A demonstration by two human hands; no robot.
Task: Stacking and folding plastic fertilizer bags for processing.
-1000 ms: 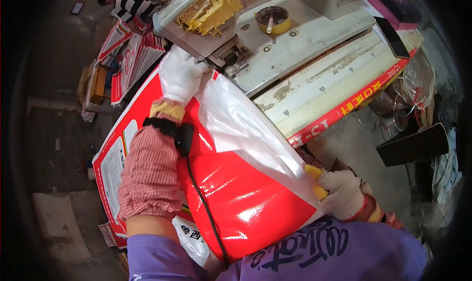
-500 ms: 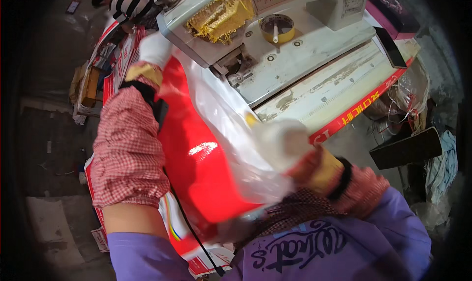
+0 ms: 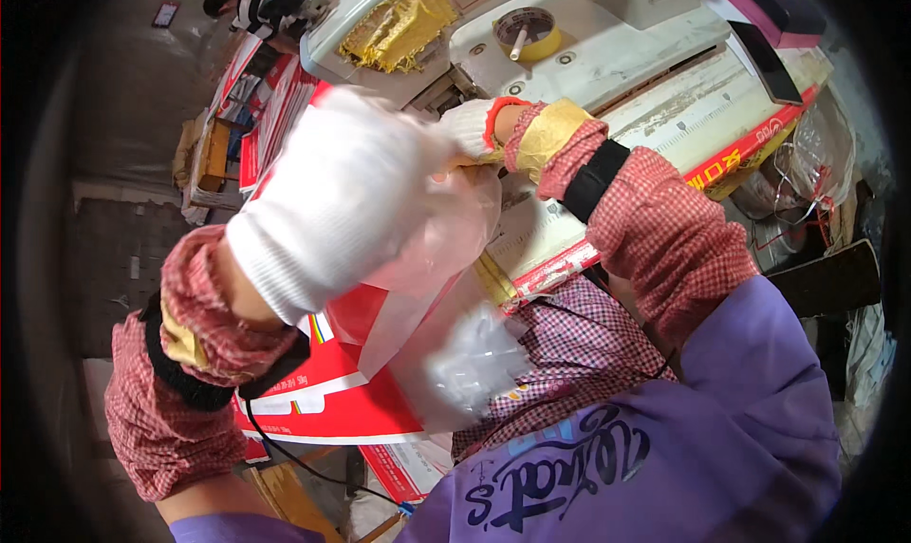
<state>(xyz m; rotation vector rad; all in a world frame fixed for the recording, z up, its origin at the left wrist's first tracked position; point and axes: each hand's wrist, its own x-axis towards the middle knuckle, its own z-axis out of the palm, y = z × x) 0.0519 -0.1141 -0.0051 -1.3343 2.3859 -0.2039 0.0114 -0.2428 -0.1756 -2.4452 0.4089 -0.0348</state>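
Note:
My left hand (image 3: 332, 201), in a white glove, is raised close to the camera and blurred, pressed against the clear plastic liner (image 3: 446, 258) of a red and white bag (image 3: 361, 391). My right hand (image 3: 474, 130), also gloved, reaches across to the top of that liner near the white sealing machine (image 3: 607, 49) and pinches its upper edge. The bag leans against my body, its liner bunched and hanging between my arms. Both forearms wear red checked sleeves with black straps.
A roll of yellow tape (image 3: 527, 30) sits on the machine, with a heap of yellow strips (image 3: 399, 21) in a tray beside it. A long white and red table edge (image 3: 721, 135) runs right. Stacked red bags (image 3: 266, 97) lie at upper left.
My right hand rose from the bag's lower right to the liner's top by the machine. My left hand came down from the bag's upper corner toward the camera. The bag sank lower.

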